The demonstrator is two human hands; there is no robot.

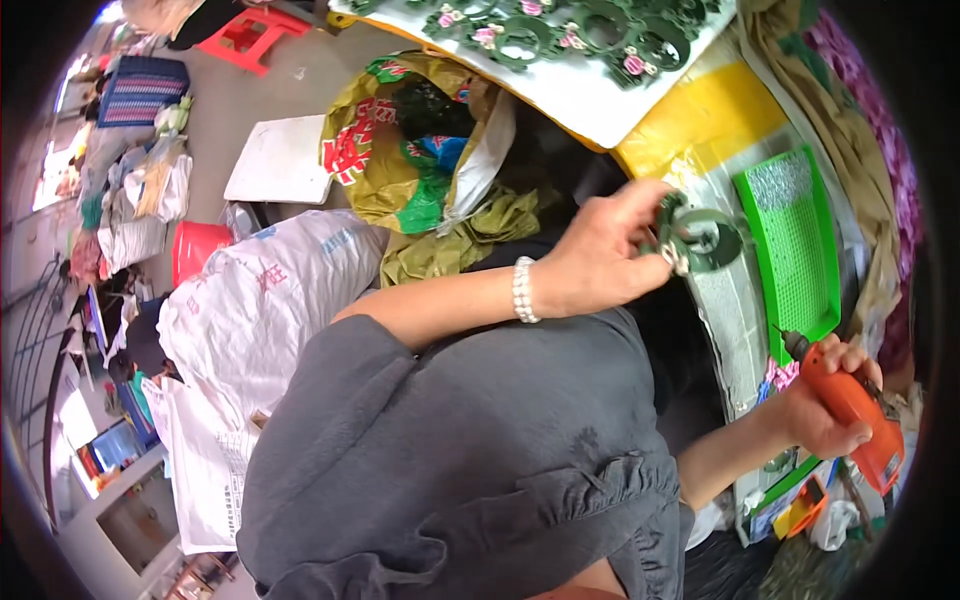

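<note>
My left hand (605,245), with a white beaded bracelet at the wrist, grips a dark green ring-shaped piece (712,240) between thumb and fingers. A small pale flower shows at the piece's near edge. Below and to the right, my right hand (825,405) is wrapped round an orange-red handheld electric drill (850,415). Its thin dark bit points up and left, apart from the green piece. Between the hands and farther right lies a bright green plastic basket tray (800,240) with a mesh bottom.
Several green rings with pink flowers (600,30) lie on a white board (610,110) at the top. A yellow plastic bag (350,140) stands open left of it. Stuffed white sacks (270,290), a red bucket (195,250) and a red stool (240,35) are at left.
</note>
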